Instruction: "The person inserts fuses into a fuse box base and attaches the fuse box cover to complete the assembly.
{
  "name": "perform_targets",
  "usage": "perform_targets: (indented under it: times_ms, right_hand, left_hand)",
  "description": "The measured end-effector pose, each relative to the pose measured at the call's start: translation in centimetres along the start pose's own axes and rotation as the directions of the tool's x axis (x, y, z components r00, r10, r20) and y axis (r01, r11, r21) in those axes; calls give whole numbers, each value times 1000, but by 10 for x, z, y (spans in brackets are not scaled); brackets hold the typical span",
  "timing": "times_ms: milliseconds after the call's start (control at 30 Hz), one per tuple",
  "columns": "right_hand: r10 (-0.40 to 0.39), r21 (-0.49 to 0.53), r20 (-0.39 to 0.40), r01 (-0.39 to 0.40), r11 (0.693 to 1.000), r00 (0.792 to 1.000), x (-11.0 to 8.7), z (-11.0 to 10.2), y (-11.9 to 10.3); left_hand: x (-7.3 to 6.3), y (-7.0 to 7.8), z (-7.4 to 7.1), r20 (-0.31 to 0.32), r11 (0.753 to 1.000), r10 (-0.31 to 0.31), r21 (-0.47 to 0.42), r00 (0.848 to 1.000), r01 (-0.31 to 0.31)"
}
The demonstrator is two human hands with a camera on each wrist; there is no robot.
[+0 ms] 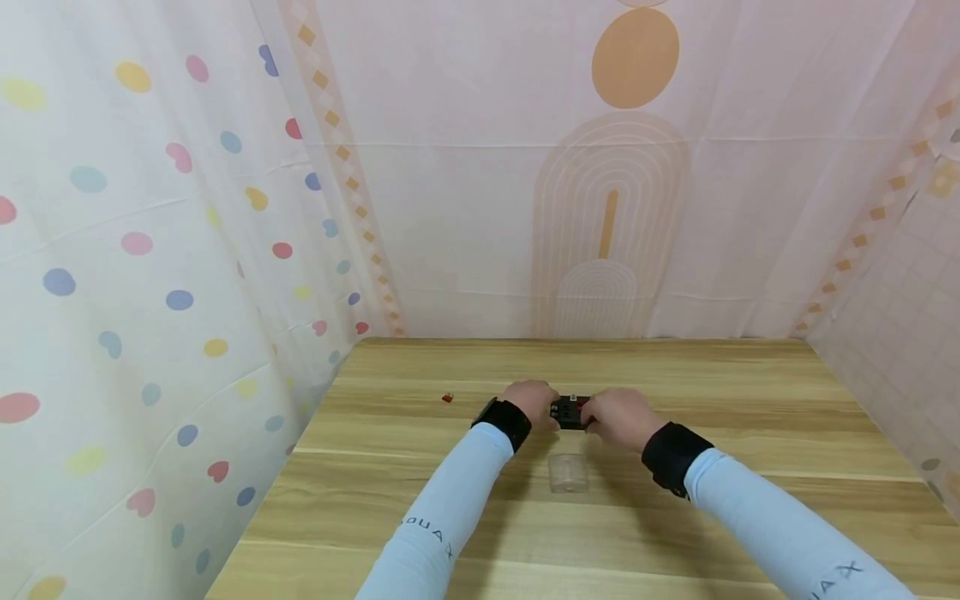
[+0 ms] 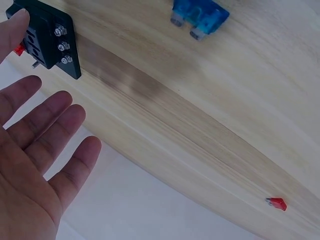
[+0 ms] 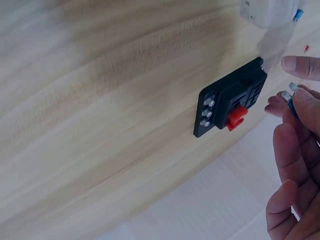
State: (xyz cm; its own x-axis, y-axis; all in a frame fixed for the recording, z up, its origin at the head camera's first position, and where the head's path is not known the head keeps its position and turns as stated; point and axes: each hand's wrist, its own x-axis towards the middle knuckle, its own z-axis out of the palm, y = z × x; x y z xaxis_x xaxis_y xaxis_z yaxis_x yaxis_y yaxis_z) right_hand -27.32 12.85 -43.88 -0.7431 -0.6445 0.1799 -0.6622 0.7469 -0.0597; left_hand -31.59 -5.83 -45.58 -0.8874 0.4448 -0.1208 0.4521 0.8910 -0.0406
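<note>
A black fuse block (image 1: 570, 412) with metal screws lies on the table between the two hands, a red blade fuse (image 3: 237, 118) seated near one end. My right hand (image 1: 624, 418) pinches a blue blade fuse (image 3: 293, 107) between thumb and fingers, its two metal prongs sticking out. At the block's left end is my left hand (image 1: 531, 402). In the left wrist view its fingers (image 2: 48, 120) are spread and loosely extended, and the thumb overlaps the block. Another blue blade fuse (image 2: 200, 17) lies on the table; the head view does not show it.
A small clear plastic box (image 1: 568, 473) stands on the wooden table (image 1: 712, 533), nearer the person than the block. Off to the left lies a loose red fuse (image 1: 447, 397). Patterned curtains (image 1: 465, 208) hang behind and at both sides of the table.
</note>
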Motion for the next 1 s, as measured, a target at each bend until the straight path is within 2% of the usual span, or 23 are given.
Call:
perform_targets:
  times_ms: [400, 600, 733, 1000]
  right_hand:
    - [42, 20, -13, -41, 999, 999, 7, -3, 12]
    - [49, 11, -34, -48, 999, 998, 10, -3, 19]
    - [64, 24, -37, -63, 998, 997, 11, -3, 22]
    - [83, 33, -26, -82, 996, 996, 16, -1, 24]
  left_hand:
    - [10, 1, 5, -6, 998, 48, 34, 999, -48]
    - [12, 3, 4, -26, 996, 80, 31, 996, -79]
    - [15, 3, 7, -38, 995, 92, 28, 995, -91]
    - [17, 5, 10, -47, 995, 93, 45, 995, -90]
